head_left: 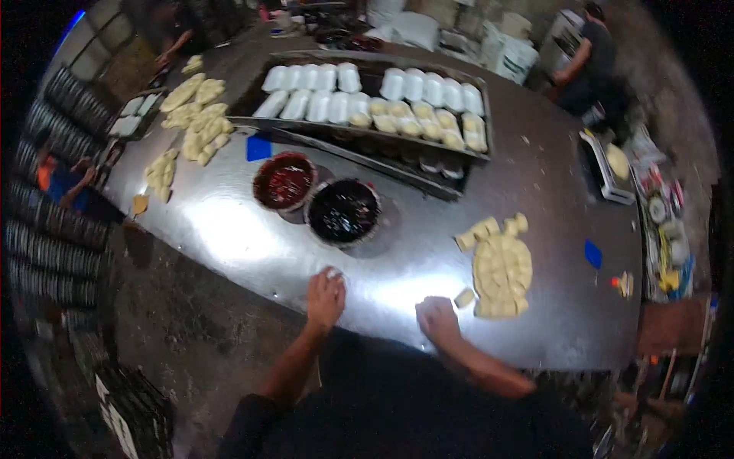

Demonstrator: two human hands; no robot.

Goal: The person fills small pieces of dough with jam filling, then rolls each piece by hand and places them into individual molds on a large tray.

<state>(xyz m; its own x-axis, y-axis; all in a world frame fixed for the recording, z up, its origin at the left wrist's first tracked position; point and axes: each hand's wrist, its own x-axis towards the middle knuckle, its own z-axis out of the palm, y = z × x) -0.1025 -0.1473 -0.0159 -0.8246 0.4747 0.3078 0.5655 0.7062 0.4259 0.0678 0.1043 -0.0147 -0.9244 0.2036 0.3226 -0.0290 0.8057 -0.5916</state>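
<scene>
My left hand (326, 298) is over the near edge of the metal table, its fingers curled, with a small pale patch at the fingertips. My right hand (440, 320) is closed on the tabletop, palm down and a little blurred; what either hand holds is hidden. Just right of it lies a single cut piece of dough (464, 297). Beyond that piece is a slab of dough (501, 275) divided into portions, with loose pieces at its top. Ahead of my left hand stand a bucket of dark filling (344, 212) and a bucket of red filling (284, 181).
Stacked metal trays (306, 131) at the back hold white paper moulds, several with dough. More dough pieces (206, 130) lie at the far left. Blue scrapers (258, 148) rest on the table (397, 199). A scale (609, 172) stands right. People work around the edges.
</scene>
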